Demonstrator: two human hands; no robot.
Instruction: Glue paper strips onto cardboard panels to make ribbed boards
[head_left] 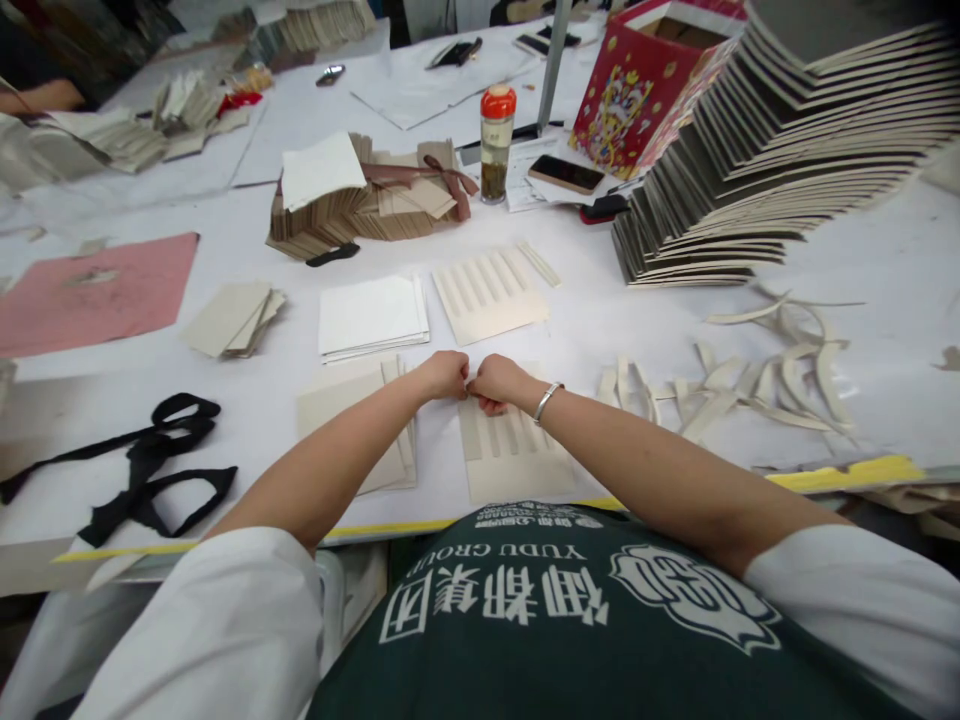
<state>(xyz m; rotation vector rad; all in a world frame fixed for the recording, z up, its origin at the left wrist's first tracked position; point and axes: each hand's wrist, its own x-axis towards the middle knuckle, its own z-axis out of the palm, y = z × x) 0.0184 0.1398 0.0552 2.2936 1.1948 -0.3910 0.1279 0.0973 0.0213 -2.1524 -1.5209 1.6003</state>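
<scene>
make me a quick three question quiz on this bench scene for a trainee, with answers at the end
1. Multiple choice: the right hand is over
A) a phone
B) a banded cream sheet
C) a pink sheet

2. True or false: loose cream strips lie on the table to that hand's right.

3. Fill in: the lid of the bottle is coloured ____.

Key: 1 B; 2 true; 3 orange-red.
</scene>
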